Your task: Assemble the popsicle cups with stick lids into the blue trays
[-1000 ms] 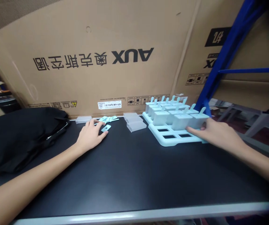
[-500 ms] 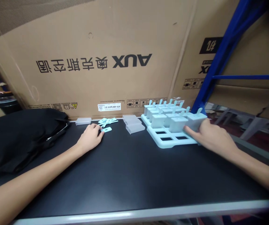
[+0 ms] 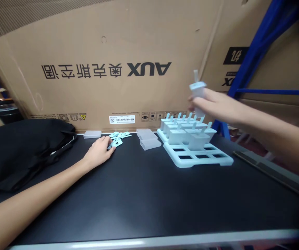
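Note:
My right hand is raised above the rack and closed around a popsicle mold. That mold stands nearly upright, with a light blue lid and stick on top, slightly blurred. Below it, a light blue rack bears several lidded molds in its back rows. Open slots show along its front. On the table's left half, my left hand rests low, its thumb and fingers closed on a light blue popsicle stick lid. More stick lids lie in a small pile just behind.
Two clear, lidless molds lie on their sides left of the rack, and another mold lies farther left. Black cloth covers the table's left end. A large cardboard box stands behind. Blue shelf posts rise at the right.
My right hand has lifted a lidded mold out of the rack's right side and carried it up and left. My left hand stays by the stick lids, tilting one slightly.

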The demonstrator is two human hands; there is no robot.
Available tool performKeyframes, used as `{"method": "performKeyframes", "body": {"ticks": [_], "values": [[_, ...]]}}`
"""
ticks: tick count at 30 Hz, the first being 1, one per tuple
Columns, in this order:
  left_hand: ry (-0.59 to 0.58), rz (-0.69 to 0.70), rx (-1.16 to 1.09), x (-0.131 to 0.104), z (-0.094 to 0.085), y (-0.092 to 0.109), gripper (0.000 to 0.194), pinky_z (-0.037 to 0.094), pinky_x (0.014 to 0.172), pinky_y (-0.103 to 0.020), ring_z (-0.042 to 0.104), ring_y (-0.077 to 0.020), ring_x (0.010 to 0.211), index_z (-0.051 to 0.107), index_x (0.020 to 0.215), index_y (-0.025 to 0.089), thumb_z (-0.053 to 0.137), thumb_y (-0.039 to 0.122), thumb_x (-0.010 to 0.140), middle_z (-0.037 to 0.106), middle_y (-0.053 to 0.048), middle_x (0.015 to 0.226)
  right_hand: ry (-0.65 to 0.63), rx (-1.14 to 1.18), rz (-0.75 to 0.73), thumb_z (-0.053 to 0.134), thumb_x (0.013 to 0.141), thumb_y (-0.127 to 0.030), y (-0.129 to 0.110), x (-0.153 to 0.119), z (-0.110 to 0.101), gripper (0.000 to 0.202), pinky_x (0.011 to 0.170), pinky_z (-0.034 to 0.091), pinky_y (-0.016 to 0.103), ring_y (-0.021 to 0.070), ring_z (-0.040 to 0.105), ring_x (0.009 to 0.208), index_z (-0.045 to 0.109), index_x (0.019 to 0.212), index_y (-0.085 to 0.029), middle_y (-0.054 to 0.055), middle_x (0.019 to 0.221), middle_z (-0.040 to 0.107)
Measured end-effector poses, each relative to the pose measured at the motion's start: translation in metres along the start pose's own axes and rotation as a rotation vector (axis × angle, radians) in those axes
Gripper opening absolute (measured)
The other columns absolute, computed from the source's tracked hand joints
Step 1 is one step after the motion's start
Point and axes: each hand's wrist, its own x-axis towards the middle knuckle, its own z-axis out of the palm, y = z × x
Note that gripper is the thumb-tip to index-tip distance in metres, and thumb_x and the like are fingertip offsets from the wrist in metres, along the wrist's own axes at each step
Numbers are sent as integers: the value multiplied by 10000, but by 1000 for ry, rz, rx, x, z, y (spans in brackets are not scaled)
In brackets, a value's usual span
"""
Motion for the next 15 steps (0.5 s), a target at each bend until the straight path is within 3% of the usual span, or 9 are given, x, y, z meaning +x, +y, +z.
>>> {"method": "performKeyframes", "body": {"ticks": [4,8,11,15], "values": [[2,27,-26,1,0,-3,207,486,794,-361,599,-238,934,528,943,202,488,391,868,615,-76,1005,-276,-29,-162,415,844,-450,-62,45,37,439,643,457,305,226,606,792,536,1100,-114,136,983,636],[-3,22,-46,1,0,-3,214,490,801,-358,602,-232,943,542,969,206,482,391,879,619,-76,1026,-521,-217,-325,498,781,-469,-104,73,87,565,669,476,355,290,607,882,496,1213,-104,191,1107,610],[-8,19,-27,1,1,-3,220,493,804,-363,602,-236,951,542,976,208,486,398,879,625,-73,1027,-549,-284,-403,555,737,-486,-121,84,112,643,724,483,400,315,600,940,462,1285,-162,174,1162,600],[-37,-45,20,2,0,-2,253,496,776,-367,616,-238,912,548,1024,231,482,427,878,633,-64,1003,-539,-299,-451,545,733,-602,-134,90,121,749,781,473,447,340,581,1000,427,1338,-176,177,1209,587]]}}
